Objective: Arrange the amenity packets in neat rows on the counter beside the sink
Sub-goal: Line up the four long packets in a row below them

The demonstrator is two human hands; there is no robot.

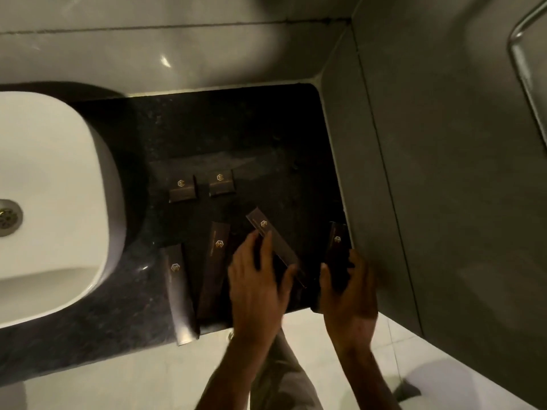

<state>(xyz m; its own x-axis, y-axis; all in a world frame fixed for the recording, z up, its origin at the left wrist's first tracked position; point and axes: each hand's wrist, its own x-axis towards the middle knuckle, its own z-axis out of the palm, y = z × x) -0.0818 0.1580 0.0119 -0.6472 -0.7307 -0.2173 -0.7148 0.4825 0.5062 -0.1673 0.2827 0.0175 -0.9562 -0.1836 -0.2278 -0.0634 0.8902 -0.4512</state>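
Dark brown amenity packets with gold logos lie on the black speckled counter (pixel 236 128). Two small square packets (pixel 183 188) (pixel 221 182) sit side by side further back. Two long packets (pixel 179 294) (pixel 213 273) lie near the front edge, the left one overhanging it. My left hand (pixel 257 279) grips a third long packet (pixel 273 245), tilted diagonally. My right hand (pixel 347 291) holds another long packet (pixel 337 247) upright-ish next to the right wall.
A white sink basin (pixel 50 202) with a metal drain (pixel 9 217) fills the left. Grey tiled walls (pixel 429 173) close the back and right of the counter. Pale floor tiles (pixel 148 386) and my trouser leg show below the counter edge.
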